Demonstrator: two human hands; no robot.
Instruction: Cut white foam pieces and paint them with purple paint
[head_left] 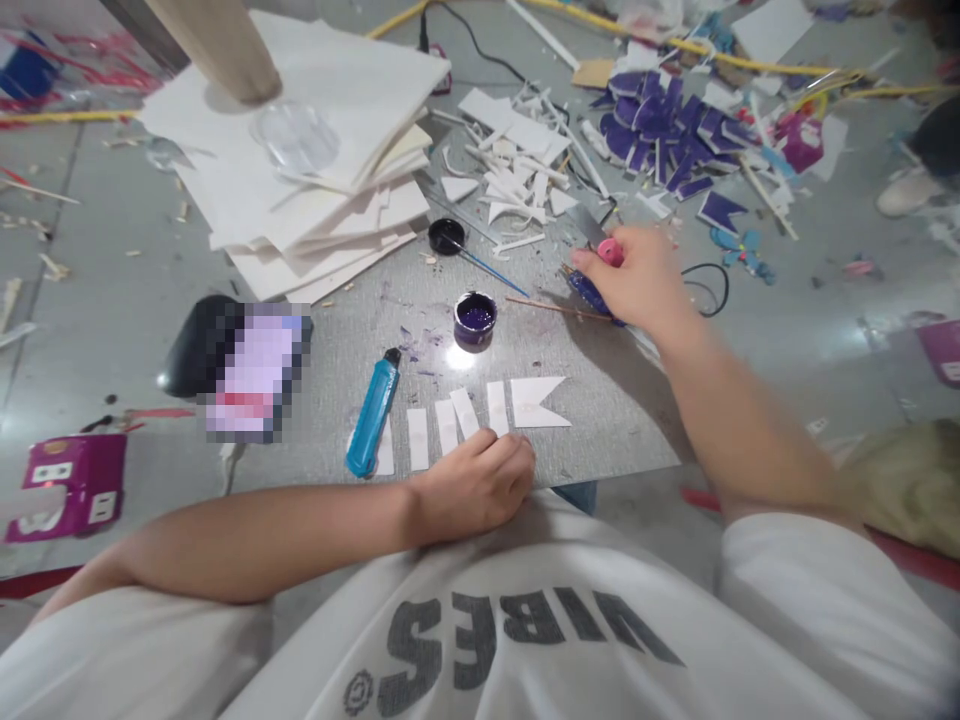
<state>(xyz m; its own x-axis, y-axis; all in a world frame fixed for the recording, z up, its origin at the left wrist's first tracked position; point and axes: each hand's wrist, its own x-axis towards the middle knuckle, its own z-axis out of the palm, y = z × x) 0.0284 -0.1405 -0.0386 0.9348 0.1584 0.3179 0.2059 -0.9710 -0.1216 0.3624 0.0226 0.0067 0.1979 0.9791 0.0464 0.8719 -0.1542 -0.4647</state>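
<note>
My right hand [637,280] is closed around a pink-handled tool [610,252] with a flat grey blade pointing away. Below those fingers lies a dark purple glittery piece [587,292], partly covered, and a thin brown stick [555,308]. My left hand [476,482] rests curled at the table's near edge; whatever is inside it is hidden. Just beyond it are several white strips [418,438] and a white notched flag shape [538,401]. A blue utility knife [373,415] lies to their left. Farther off stands a small pot of purple paint [475,318].
A black paint pot [447,236] has a blue paintbrush [491,272] leaning out. White foam sheets [315,230] are stacked at back left, beside white scraps [517,160] and purple pieces [660,130]. A phone [259,370] leans on a black object at left.
</note>
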